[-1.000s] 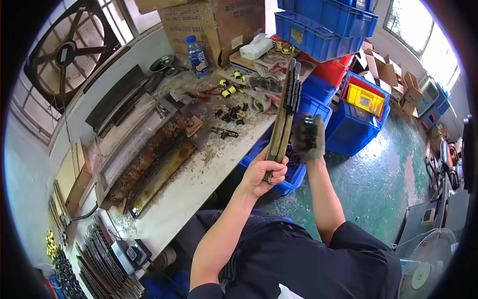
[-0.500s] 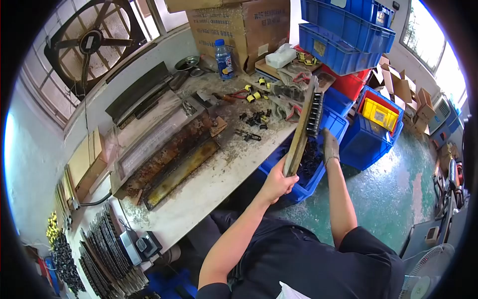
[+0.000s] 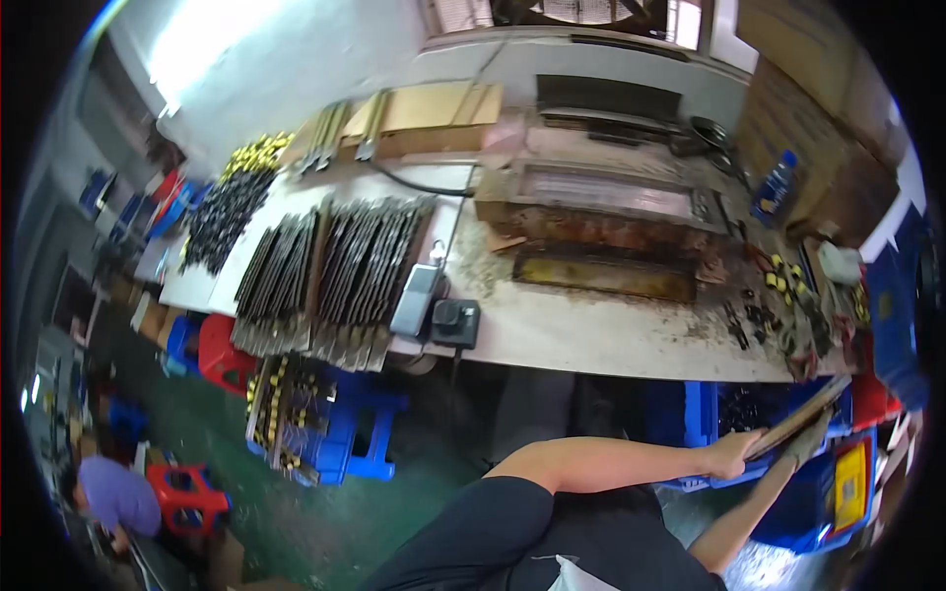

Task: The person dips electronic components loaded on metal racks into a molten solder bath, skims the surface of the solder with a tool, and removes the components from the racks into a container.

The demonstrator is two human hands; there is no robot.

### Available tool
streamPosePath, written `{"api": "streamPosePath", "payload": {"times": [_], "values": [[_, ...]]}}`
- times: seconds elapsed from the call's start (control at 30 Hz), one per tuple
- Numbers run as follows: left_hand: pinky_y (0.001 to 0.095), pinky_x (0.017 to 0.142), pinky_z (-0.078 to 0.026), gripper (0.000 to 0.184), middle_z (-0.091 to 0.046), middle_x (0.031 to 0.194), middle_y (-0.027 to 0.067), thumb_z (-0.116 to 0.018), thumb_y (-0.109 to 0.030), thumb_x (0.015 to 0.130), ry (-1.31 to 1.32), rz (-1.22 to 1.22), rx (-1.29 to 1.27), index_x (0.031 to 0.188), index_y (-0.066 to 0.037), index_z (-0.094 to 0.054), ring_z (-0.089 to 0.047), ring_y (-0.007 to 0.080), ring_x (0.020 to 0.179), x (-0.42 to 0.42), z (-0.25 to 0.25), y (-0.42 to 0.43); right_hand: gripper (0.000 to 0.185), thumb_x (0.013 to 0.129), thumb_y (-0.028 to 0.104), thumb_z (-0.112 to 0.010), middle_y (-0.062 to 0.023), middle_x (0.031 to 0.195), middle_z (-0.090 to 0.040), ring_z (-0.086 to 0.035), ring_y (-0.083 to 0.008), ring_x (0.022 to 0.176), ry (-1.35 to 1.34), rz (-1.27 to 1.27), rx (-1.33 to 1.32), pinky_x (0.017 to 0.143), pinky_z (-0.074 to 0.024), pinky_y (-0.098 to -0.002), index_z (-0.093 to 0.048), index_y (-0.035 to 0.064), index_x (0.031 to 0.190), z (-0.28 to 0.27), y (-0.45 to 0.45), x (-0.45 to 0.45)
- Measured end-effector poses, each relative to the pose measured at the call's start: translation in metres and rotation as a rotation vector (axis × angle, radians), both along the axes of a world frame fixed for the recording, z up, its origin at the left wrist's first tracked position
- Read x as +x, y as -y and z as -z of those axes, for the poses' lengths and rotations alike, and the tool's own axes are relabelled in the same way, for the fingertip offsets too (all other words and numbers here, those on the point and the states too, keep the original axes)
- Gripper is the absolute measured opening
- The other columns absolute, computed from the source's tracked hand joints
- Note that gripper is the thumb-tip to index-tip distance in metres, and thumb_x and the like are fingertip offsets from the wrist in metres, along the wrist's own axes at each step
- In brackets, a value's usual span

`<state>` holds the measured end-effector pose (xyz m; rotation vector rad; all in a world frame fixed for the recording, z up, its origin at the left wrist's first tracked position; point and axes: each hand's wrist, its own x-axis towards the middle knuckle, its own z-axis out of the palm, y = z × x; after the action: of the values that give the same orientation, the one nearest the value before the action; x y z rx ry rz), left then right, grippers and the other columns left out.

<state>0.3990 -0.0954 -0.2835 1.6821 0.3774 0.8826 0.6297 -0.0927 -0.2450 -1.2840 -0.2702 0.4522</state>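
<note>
At the lower right, my left hand (image 3: 734,453) is closed round the near end of a bundle of long flat strips (image 3: 800,416). My right hand, in a grey glove (image 3: 810,443), lies along the strips' right side; its fingers are too blurred to make out. Beneath the strips is a blue bin (image 3: 702,414) holding small black parts (image 3: 744,406). Many dark toothed strips (image 3: 365,261) stand in rows on the white table (image 3: 591,330), beside a small grey and black device (image 3: 455,323).
A rusty metal trough (image 3: 601,231) and a blue-capped bottle (image 3: 774,187) are on the table. Black parts (image 3: 229,215) are heaped at its left end. Below stand a blue stool (image 3: 370,424) and a red stool (image 3: 189,497), near a seated person (image 3: 118,497).
The view has swung left, bringing the rows of strips, the stools and another person into sight. The strips and both my hands now appear at the lower right.
</note>
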Motion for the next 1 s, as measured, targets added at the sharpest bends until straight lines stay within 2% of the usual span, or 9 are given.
{"api": "streamPosePath", "payload": {"times": [0.1,0.27,0.4,0.47,0.57,0.67,0.87,0.93,1.0], "values": [[0.0317,0.035,-0.038,0.082,-0.060,0.079,0.0103,-0.062,0.013,0.077,-0.125,0.351,-0.718,0.148,-0.024,-0.044,-0.050,0.0142,0.045,-0.037,-0.063,-0.013,0.068,0.099,0.055,-0.052,-0.0053,0.143,-0.052,-0.050,-0.0206,0.127,-0.017,-0.063,0.053,0.111,-0.0350,-0.0327,-0.047,0.0097,0.149,-0.006,-0.006,0.001],[0.0281,0.036,-0.035,0.062,-0.044,0.070,0.0006,-0.061,0.014,0.081,-0.007,0.657,-1.169,0.129,-0.024,-0.050,-0.044,0.0091,0.047,-0.051,-0.072,-0.036,0.050,0.104,0.037,-0.051,-0.0046,0.136,-0.058,-0.053,-0.0177,0.122,0.254,-0.166,0.079,0.110,-0.0360,-0.0327,-0.054,0.0064,0.143,0.007,-0.005,0.013],[0.0213,0.037,-0.029,0.039,-0.048,0.080,0.0014,-0.058,0.012,0.089,0.024,0.772,-1.435,0.117,-0.014,-0.052,-0.041,0.0069,0.050,-0.080,-0.088,-0.049,0.035,0.100,0.040,-0.058,-0.0025,0.103,-0.071,-0.066,-0.0167,0.093,-0.231,-0.226,0.350,0.087,-0.0528,-0.0321,-0.070,0.0123,0.117,-0.043,0.010,-0.052],[0.0211,0.042,-0.033,0.039,-0.051,0.081,0.0034,-0.060,0.009,0.091,0.027,0.773,-1.404,0.122,-0.011,-0.051,-0.045,0.0085,0.054,-0.087,-0.095,-0.050,0.028,0.098,0.046,-0.059,0.0070,0.059,-0.048,-0.042,-0.0080,0.046,-0.269,-0.185,0.422,0.042,-0.0370,-0.0258,-0.065,0.0230,0.085,-0.032,0.017,-0.043],[0.0226,0.044,-0.035,0.040,-0.052,0.082,0.0041,-0.060,0.009,0.090,-0.036,0.745,-1.368,0.124,-0.010,-0.050,-0.048,0.0095,0.055,-0.095,-0.105,-0.056,0.029,0.098,0.043,-0.063,0.0079,0.051,-0.034,-0.028,-0.0075,0.036,-0.492,-0.293,0.705,0.033,-0.0222,-0.0247,-0.058,0.0212,0.079,-0.006,0.021,-0.007],[0.0242,0.045,-0.037,0.039,-0.053,0.083,0.0051,-0.061,0.009,0.090,-0.132,0.589,-1.209,0.123,-0.009,-0.050,-0.050,0.0103,0.056,-0.108,-0.107,-0.059,0.037,0.093,0.049,-0.064,-0.0050,0.083,-0.066,-0.060,-0.0167,0.065,-0.334,0.112,0.162,0.054,-0.0473,-0.0300,-0.070,0.0136,0.098,-0.010,0.018,-0.020],[0.0235,0.044,-0.038,0.046,-0.050,0.077,0.0009,-0.065,0.005,0.090,-0.361,0.409,-0.734,0.131,-0.010,-0.050,-0.048,0.0073,0.054,-0.090,-0.097,-0.041,0.060,0.094,0.056,-0.053,-0.0120,0.108,-0.070,-0.065,-0.0244,0.097,0.018,0.251,-0.227,0.089,-0.0474,-0.0381,-0.071,0.0002,0.106,-0.004,0.017,-0.001],[0.0332,0.054,-0.051,0.063,-0.063,0.085,0.0117,-0.067,0.003,0.088,-0.471,0.363,-0.593,0.145,-0.010,-0.044,-0.064,0.0224,0.063,-0.081,-0.078,-0.030,0.060,0.093,0.053,-0.054,-0.0151,0.109,-0.071,-0.064,-0.0277,0.100,-0.206,0.246,-0.102,0.090,-0.0454,-0.0386,-0.070,-0.0030,0.106,-0.031,0.008,-0.014],[0.0424,0.081,-0.056,0.078,-0.068,0.109,0.0260,-0.069,0.000,0.084,-0.390,0.125,0.181,0.153,-0.011,-0.035,-0.069,0.0426,0.095,-0.074,-0.067,-0.016,0.061,0.092,0.054,-0.057,-0.0110,0.110,-0.071,-0.064,-0.0209,0.090,0.378,0.320,-0.334,0.078,-0.0491,-0.0392,-0.068,-0.0005,0.117,-0.031,-0.001,-0.010]]}}
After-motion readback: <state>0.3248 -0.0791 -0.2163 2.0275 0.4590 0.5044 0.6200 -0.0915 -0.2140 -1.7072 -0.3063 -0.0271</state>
